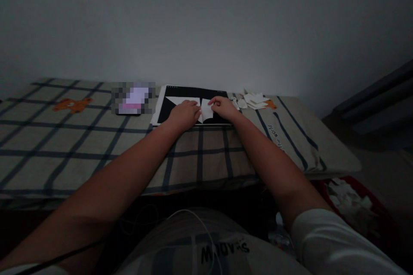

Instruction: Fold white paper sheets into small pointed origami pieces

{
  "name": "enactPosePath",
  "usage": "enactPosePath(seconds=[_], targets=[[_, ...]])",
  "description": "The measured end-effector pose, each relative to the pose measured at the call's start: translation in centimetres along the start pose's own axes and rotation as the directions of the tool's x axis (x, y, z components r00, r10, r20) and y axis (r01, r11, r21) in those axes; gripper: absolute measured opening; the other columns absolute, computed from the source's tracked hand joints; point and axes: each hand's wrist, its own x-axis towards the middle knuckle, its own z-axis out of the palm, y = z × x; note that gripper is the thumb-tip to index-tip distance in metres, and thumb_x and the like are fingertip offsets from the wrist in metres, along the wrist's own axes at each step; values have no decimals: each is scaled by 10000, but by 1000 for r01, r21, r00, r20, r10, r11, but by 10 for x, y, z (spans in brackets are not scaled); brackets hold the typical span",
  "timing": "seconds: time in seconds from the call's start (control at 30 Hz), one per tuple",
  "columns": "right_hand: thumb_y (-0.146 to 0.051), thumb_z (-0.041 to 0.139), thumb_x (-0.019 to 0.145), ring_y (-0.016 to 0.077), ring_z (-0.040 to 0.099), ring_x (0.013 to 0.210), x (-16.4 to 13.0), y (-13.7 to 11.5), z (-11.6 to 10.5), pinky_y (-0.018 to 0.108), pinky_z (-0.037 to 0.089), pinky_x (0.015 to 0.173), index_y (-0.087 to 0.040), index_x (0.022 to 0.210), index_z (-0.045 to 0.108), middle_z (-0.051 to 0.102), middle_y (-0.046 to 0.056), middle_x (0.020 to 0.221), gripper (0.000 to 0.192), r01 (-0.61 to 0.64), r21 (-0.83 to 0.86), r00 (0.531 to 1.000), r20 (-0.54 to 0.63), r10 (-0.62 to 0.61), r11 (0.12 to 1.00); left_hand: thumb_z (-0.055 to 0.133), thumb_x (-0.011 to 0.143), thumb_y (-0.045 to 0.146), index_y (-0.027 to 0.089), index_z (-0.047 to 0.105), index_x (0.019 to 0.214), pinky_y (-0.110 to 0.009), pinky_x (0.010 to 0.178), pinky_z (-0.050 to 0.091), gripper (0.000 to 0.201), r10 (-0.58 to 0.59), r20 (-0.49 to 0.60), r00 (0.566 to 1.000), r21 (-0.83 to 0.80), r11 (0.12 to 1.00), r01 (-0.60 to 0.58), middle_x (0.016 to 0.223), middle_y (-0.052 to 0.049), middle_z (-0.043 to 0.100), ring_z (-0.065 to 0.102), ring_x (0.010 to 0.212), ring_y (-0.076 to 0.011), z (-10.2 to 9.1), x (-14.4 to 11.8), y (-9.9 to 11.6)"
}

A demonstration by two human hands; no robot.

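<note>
A black sheet or board (211, 93) with a white margin on its left lies on the checked cloth. White paper pieces rest on it: a pointed one (180, 100) on the left and a squarish one (207, 110) to its right, with a narrow dark gap between them at the top. My left hand (185, 114) lies over the pointed piece, fingers laid flat and holding nothing. With thumb and forefinger, my right hand (222, 106) pinches the right-hand paper piece near its upper right edge. My left fingertips hide part of where the pieces meet.
Loose white paper scraps (253, 99) are heaped right of the black sheet. A phone (130, 101), its screen blurred out, lies to the left. The checked cloth (87, 142) covers the table. Below its right edge stands a red basin (382, 206) holding more scraps.
</note>
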Motion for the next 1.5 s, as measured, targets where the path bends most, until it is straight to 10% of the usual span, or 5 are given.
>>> enactPosePath(seconds=[1.5], targets=[[-153,567,716,120,424,573,1,2,-3,268,313,591,-162,852,633,455,-68,587,151,3,46,1000,29,-5,999,394,1020,312,138,729,1181,-406,1060,459,410,40,6,999,3,999,-40,1298,-133,662,572,1231,-281,5,3,-2]])
